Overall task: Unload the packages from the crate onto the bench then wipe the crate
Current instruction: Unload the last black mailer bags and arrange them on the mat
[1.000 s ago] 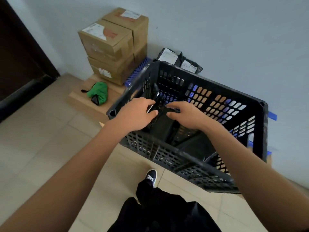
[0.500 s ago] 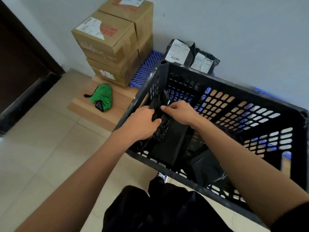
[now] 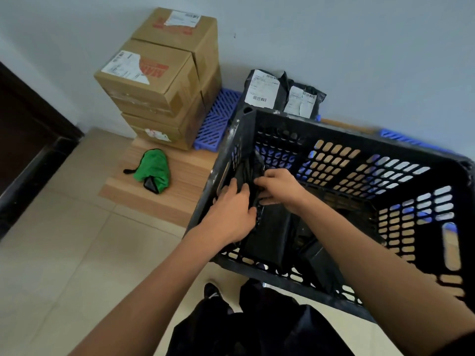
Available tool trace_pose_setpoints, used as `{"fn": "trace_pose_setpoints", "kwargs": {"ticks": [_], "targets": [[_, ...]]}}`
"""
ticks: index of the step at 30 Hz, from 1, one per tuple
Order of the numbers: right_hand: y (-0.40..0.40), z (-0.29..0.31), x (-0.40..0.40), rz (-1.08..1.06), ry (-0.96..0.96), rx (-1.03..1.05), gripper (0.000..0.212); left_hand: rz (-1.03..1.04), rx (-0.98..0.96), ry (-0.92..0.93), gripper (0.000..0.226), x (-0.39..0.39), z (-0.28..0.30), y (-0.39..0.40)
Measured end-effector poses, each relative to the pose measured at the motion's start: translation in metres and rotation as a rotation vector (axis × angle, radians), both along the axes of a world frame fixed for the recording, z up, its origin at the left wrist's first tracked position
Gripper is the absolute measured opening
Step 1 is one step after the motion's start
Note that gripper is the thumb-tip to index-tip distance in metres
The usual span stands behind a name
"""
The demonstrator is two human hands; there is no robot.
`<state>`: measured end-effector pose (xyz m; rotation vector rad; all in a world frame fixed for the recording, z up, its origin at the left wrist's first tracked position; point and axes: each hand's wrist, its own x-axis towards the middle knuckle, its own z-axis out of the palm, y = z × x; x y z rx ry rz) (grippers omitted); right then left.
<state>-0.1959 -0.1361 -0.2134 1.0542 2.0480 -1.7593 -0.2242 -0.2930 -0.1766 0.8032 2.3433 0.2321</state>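
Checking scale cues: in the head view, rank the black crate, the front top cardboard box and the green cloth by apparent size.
1. Black crate, nearest the camera, which inflates it.
2. Front top cardboard box.
3. Green cloth, clearly smallest.

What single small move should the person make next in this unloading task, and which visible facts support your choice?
Probably lift the black package straight up out of the crate. Both the left hand and the right hand already grip its crumpled top near the crate's left wall, and it still stands inside. Two bagged parcels already lean against the wall on the bench, so it likely goes there.
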Motion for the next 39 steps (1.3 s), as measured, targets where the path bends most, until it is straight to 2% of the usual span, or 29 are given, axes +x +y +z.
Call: {"fn": "trace_pose_setpoints", "kwargs": {"ticks": [4,9,14,18,25,32,37,39], "targets": [[-0.004,0.016,0.013,-0.092,0.039,-0.194,0.018,0.002,0.052,-0.028,0.074,0.003,0.001,0.0],[-0.009,0.032,0.027,-0.11,0.056,-0.176,0.014,0.021,0.115,-0.032,0.088,0.007,0.007,0.0],[-0.01,0.055,0.04,-0.143,0.122,-0.204,0.026,0.029,0.187,-0.061,0.104,0.008,0.01,-0.002],[-0.016,0.076,0.049,-0.18,0.205,-0.219,0.018,0.011,0.298,0.025,0.11,0.008,0.008,-0.004],[-0.024,0.113,0.068,-0.224,0.319,-0.158,0.025,0.022,0.497,0.2,0.107,0.01,0.019,-0.008],[-0.041,0.144,0.082,-0.266,0.408,-0.051,0.02,0.012,0.611,0.18,0.113,0.016,0.039,-0.015],[-0.059,0.165,0.086,-0.256,0.45,0.06,0.021,0.089,0.742,0.21,0.106,0.014,0.05,-0.019],[-0.065,0.17,0.089,-0.254,0.489,0.01,0.019,0.112,0.819,0.193,0.102,0.011,0.052,-0.02]]}}
